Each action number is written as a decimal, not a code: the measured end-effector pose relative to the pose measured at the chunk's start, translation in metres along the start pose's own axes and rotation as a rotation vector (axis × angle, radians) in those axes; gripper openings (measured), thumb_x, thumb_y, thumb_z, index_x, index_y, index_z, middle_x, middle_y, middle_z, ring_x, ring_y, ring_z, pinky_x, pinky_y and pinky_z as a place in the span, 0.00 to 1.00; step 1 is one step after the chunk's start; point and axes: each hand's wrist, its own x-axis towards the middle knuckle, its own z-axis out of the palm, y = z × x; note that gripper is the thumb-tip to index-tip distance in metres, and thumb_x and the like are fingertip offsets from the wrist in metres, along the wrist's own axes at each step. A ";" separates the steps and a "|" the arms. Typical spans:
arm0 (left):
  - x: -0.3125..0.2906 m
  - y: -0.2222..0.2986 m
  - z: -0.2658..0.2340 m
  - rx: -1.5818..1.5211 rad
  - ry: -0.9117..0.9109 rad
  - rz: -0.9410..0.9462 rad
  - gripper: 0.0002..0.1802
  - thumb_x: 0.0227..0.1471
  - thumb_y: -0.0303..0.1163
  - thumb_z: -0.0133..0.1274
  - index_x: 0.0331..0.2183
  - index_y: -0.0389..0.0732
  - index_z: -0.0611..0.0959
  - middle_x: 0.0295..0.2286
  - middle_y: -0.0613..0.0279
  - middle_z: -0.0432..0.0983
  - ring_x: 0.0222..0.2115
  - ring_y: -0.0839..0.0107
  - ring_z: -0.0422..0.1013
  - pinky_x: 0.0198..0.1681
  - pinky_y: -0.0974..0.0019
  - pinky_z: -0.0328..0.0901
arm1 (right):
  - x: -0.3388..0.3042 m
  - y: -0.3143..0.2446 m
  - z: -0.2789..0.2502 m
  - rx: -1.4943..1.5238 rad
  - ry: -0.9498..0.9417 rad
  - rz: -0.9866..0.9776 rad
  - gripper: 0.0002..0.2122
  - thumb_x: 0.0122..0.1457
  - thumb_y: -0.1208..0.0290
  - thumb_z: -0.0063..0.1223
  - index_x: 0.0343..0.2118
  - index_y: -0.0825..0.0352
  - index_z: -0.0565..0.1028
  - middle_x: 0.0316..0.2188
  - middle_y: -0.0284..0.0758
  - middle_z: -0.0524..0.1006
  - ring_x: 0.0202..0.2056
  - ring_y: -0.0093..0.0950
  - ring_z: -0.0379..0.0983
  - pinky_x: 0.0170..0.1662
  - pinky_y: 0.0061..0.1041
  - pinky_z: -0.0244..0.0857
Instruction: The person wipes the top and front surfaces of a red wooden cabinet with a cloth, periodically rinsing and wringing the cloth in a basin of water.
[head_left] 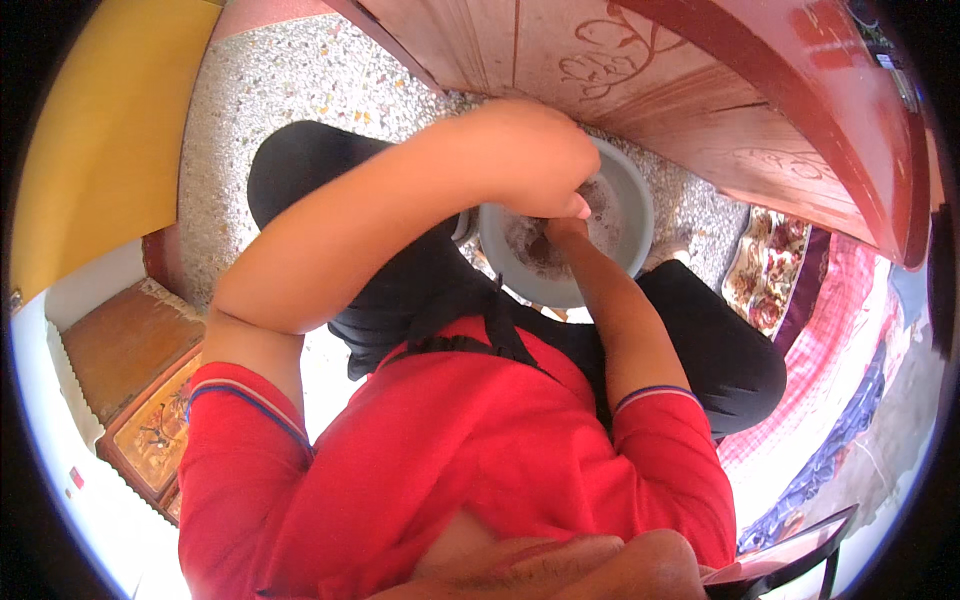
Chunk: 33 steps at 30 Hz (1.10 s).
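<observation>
A round, grey, plastic-looking tub stands on the floor between the person's black-trousered legs, its mouth facing up. The rim is circular, so no long axis shows across it. Inside is cloudy water with white foam.

The left hand reaches across from the left, over the tub, its fingers curled together and its thumb near the right wrist; whether they are clamped on anything, I cannot tell. The right hand goes down inside the tub, mostly hidden beneath the left; I cannot tell how its fingers stand.

On the far side, a reddish-brown wooden panel with leafy scrollwork runs just beside the rim, slanting down to the right. The left knee and right knee bound the sides. Speckled stone-chip floor gives open room at upper left; a cream-and-red floral cloth edges the right.
</observation>
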 end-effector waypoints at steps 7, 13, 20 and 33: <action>0.133 -0.009 0.117 -0.495 0.082 -0.345 0.30 0.48 0.53 0.50 0.37 0.33 0.82 0.37 0.43 0.77 0.39 0.46 0.73 0.44 0.51 0.66 | -0.016 0.021 -0.039 -0.003 0.227 -0.321 0.28 0.47 0.64 0.58 0.54 0.66 0.68 0.52 0.45 0.71 0.55 0.41 0.64 0.56 0.37 0.59; 0.172 -0.040 0.242 -1.013 0.348 -0.837 0.36 0.53 0.60 0.44 0.43 0.35 0.80 0.47 0.43 0.73 0.46 0.51 0.70 0.49 0.54 0.63 | -0.060 -0.007 -0.097 0.275 0.183 -0.175 0.28 0.43 0.71 0.55 0.52 0.66 0.70 0.46 0.43 0.75 0.49 0.39 0.71 0.52 0.31 0.63; 0.181 -0.048 0.269 -2.215 0.004 -0.759 0.30 0.55 0.53 0.44 0.49 0.40 0.74 0.43 0.51 0.75 0.46 0.56 0.71 0.50 0.53 0.63 | -0.078 0.040 -0.081 0.981 0.083 -0.127 0.24 0.45 0.81 0.47 0.50 0.73 0.70 0.39 0.37 0.75 0.39 0.28 0.72 0.44 0.24 0.66; 0.204 -0.053 0.277 -2.017 0.033 -0.655 0.17 0.52 0.42 0.51 0.35 0.37 0.82 0.33 0.47 0.78 0.34 0.55 0.75 0.34 0.54 0.70 | -0.092 0.005 -0.063 0.418 0.599 -0.219 0.22 0.61 0.53 0.45 0.45 0.71 0.72 0.38 0.48 0.77 0.40 0.44 0.73 0.45 0.38 0.66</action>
